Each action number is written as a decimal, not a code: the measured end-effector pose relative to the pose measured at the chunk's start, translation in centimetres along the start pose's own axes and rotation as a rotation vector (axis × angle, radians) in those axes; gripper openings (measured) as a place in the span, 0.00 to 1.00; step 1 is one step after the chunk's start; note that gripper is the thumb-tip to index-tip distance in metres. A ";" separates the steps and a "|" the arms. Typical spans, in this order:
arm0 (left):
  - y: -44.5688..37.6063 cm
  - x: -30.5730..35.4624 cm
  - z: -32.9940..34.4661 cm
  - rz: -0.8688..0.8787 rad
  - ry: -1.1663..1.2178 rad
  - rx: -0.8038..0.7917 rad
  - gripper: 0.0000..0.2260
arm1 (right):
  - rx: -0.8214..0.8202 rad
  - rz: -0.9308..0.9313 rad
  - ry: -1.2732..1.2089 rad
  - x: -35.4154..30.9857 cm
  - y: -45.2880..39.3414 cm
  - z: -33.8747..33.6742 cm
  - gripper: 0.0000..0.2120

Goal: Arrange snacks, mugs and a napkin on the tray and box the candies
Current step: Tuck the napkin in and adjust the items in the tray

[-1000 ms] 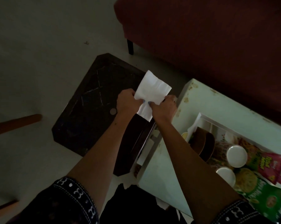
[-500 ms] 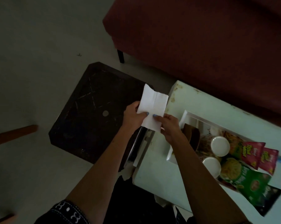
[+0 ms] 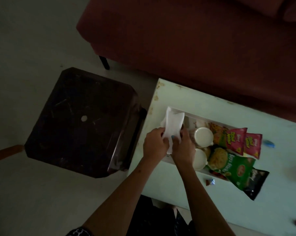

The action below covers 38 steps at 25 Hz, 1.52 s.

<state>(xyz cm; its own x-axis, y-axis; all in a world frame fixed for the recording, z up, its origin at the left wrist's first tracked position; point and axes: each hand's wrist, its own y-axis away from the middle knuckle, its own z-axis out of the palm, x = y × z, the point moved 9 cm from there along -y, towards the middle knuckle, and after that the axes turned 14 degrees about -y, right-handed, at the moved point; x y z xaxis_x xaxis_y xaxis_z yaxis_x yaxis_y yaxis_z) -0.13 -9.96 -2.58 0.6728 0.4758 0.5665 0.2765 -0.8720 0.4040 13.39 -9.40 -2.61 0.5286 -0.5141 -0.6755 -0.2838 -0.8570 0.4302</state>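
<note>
Both hands, the left hand [image 3: 154,143] and the right hand [image 3: 183,147], pinch the white napkin [image 3: 173,128], which hangs over the near-left end of the tray [image 3: 177,110] on the pale surface [image 3: 162,181]. To place it well, lower it flat into the free corner, clear of the 2 mugs [image 3: 204,136] and the snack packets [image 3: 235,169]. That corner sits near the surface's left edge.

Both hands, left hand [image 3: 154,143] and right hand [image 3: 183,147], pinch the napkin [image 3: 173,126] over the tray's [image 3: 191,114] near-left end. Right of the fingers: two mugs [image 3: 204,136], then snack packets [image 3: 235,142], crowding the tray. Beyond the fingertips: tray wall, then bare table [image 3: 186,94]. Left of the fingers: table edge, dark stool [image 3: 81,120] below
</note>
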 end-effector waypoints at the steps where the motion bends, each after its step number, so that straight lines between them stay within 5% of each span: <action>1: 0.4 0.6 0.9 0.000 -0.012 0.009 0.11 | -0.008 0.019 -0.001 1.1 0.0 -0.5 0.13; 5: 0.9 1.4 4.3 -0.026 -0.050 -0.022 0.12 | -0.105 0.039 0.022 4.0 -0.2 -0.6 0.20; 13: 0.7 0.1 7.3 -0.093 -0.006 0.053 0.07 | 0.004 0.117 0.038 7.0 -1.2 -0.1 0.07; 25: 0.6 -1.6 7.9 -0.069 -0.025 0.114 0.02 | -0.160 -0.036 0.337 7.1 -2.3 2.7 0.09; 31: 1.8 -2.2 7.0 -0.121 -0.049 0.133 0.03 | -0.192 -0.082 0.213 6.1 -1.1 1.1 0.09; 38: 3.6 -1.7 5.2 -0.112 -0.010 0.199 0.05 | 0.299 -0.274 -0.066 8.1 -0.4 -16.0 0.09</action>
<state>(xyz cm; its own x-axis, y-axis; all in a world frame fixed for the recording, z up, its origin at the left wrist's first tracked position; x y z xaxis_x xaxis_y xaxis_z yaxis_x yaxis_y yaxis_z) 3.30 -14.47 -5.81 0.6364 0.5709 0.5187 0.4794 -0.8196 0.3138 30.59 -12.62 1.37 0.5675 -0.2582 -0.7819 -0.3651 -0.9300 0.0422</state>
